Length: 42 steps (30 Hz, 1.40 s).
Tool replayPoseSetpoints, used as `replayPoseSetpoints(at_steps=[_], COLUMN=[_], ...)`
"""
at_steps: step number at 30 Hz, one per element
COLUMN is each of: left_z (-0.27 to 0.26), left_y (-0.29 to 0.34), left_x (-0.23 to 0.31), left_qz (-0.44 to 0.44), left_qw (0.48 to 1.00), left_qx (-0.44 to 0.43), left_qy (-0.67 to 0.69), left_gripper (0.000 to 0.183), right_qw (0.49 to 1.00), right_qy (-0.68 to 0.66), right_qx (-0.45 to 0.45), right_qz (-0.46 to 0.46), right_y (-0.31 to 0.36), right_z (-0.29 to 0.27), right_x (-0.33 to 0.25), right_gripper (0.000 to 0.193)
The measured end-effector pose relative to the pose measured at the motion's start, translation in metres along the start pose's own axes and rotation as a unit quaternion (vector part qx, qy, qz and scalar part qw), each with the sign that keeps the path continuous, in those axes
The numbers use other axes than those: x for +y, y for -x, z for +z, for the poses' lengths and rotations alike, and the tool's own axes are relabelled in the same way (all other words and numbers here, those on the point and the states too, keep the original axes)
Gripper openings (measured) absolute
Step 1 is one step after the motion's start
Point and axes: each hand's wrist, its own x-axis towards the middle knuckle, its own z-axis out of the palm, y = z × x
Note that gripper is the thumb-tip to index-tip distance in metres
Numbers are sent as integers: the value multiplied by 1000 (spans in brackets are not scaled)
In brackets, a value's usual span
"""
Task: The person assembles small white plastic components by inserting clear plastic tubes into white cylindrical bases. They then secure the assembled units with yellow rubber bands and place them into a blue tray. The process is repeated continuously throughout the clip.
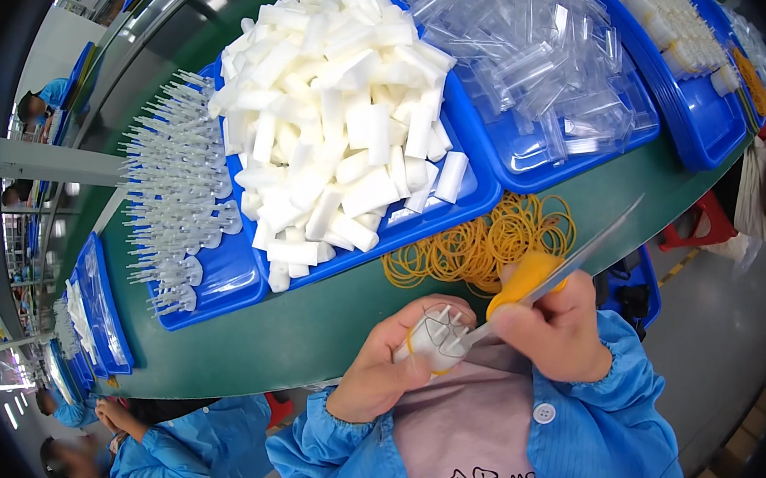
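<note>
My left hand [379, 366] is closed round a short white foam bundle [438, 337]. White pegs stick out of its upper end, and what looks like a yellow band circles it. In my right hand [562, 332] is a long flat metal tool [604, 236] with a yellow grip [525, 279]. One end of the tool points up and away to the right; the other meets the bundle's top beside the pegs. Whether that end touches or enters the bundle, I cannot tell. Just beyond both hands lies a heap of yellow rubber bands [454, 254] on the green table [322, 311].
A blue tray [473, 197] heaped with white foam pieces [331, 98] stands ahead. Left of it, another tray [228, 294] holds pale stemmed plastic parts [174, 184]. Clear plastic tubes [543, 80] fill a tray at the back right, beside stacked trays [716, 132]. Other people sit nearby.
</note>
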Motion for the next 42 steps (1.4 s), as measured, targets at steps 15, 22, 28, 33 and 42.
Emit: replayPoseSetpoints(at_steps=[15,22,28,33,42], left_z=[5,0,0,0,6], left_y=[-1,-7,-10,-11,-14], left_x=[1,-7,-6,-8,-4], left_qz=[-23,-40,-77,-73,-67], left_qw=[999,997,989,974,973], left_qx=[-19,-18,22,-19,-24], left_qy=[-10,60,126,214,221], left_gripper=[68,64,68,69,63], right_qw=[985,993,973,756,755], right_qy=[-137,84,149,589,561], right_qx=[-68,-18,144,235,249], right_qz=[74,-81,-98,-163,-233], right_y=[-5,-1,-4,-4,-3], right_z=[0,-6,-40,-120,-117], right_x=[1,13,-4,-8,-13], right_gripper=[6,7,8,14,28])
